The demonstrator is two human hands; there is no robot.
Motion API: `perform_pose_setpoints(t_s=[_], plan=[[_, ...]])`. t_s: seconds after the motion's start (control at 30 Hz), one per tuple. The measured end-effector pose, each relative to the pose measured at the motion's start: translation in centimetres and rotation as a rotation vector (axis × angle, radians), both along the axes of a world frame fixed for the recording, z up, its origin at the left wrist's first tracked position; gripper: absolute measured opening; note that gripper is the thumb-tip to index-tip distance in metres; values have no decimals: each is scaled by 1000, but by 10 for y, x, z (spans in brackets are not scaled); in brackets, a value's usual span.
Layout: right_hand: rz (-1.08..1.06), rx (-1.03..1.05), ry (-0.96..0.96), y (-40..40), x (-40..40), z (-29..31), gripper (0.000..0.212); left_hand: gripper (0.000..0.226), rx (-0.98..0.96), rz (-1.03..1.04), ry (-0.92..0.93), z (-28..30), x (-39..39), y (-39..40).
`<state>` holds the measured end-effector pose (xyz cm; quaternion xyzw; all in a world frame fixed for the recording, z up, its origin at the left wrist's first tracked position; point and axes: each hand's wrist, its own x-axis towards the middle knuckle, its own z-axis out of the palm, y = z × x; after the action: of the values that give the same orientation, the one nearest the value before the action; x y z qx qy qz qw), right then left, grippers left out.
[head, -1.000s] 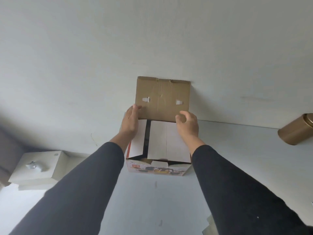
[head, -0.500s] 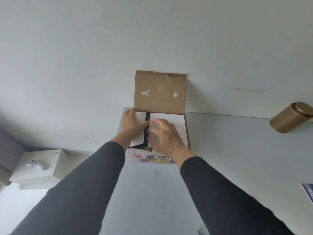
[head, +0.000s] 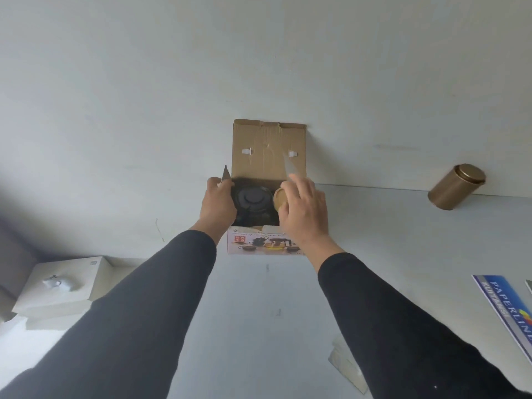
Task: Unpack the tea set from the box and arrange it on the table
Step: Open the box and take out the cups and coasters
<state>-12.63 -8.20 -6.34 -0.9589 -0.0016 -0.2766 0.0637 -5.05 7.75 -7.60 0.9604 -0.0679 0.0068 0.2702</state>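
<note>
The tea set box (head: 260,243) stands on the white table against the wall, its brown lid (head: 267,148) raised behind. Both inner flaps are folded outward. Inside lie a black round teapot lid (head: 253,197) and a tan wooden round piece (head: 279,197). My left hand (head: 217,204) grips the left flap at the box's left edge. My right hand (head: 305,210) hovers over the box's right side with fingers spread, pushing the right flap (head: 290,167) up; its fingers partly cover the tan piece.
A gold tin canister (head: 456,187) stands at the back right by the wall. A blue-and-white paper pack (head: 512,309) lies at the right edge. A white box (head: 60,286) with a small white object sits lower left. Crumpled clear wrap (head: 347,367) lies near my right sleeve.
The white inner flaps that covered the box have been spread apart, left by my left hand and right by my right hand, exposing the black lid and tan piece.
</note>
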Motion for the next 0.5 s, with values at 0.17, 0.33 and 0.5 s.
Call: perform_pose_setpoints(t_s=[0.17, 0.33, 0.5], plan=[[-290, -31, 58, -26, -21, 14, 46, 40, 336, -4, -6, -6, -16, 5], [-531, -23, 438, -51, -35, 5, 44, 27, 499, -46, 100, -7, -21, -1], [-389, 20, 676, -65, -29, -23, 49, 61, 464, 45, 271, -15, -22, -16]])
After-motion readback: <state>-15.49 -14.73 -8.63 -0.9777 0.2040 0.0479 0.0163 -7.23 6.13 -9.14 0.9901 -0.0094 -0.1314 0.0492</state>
